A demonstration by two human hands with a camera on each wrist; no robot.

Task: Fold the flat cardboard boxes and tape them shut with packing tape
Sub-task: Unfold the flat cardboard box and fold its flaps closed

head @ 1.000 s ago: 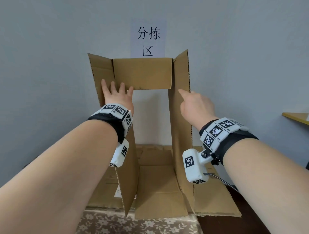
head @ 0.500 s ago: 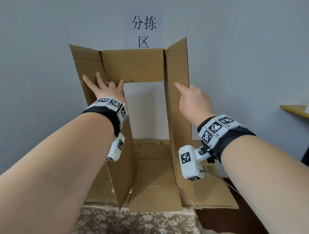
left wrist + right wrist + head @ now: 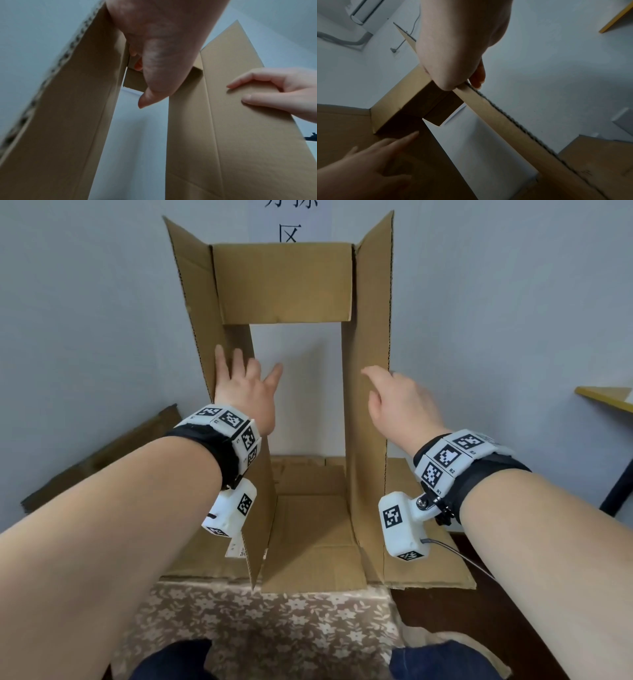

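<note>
HEAD: you are standing the opened brown corrugated cardboard box (image 3: 284,282) upright on flat cardboard sheets (image 3: 428,570), left hand (image 3: 245,386) pressing flat-fingered | LEFT WRIST: right hand (image 3: 281,92) is touching its side flap, fingers loosely bent | RIGHT WRIST: thumb and fingers are pinching that flap's edge | STEP: squaring; next, probably folding flaps inward.

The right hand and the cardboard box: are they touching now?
Touching. The left wrist view shows the right hand with its fingers laid on the cardboard box panel.
</note>
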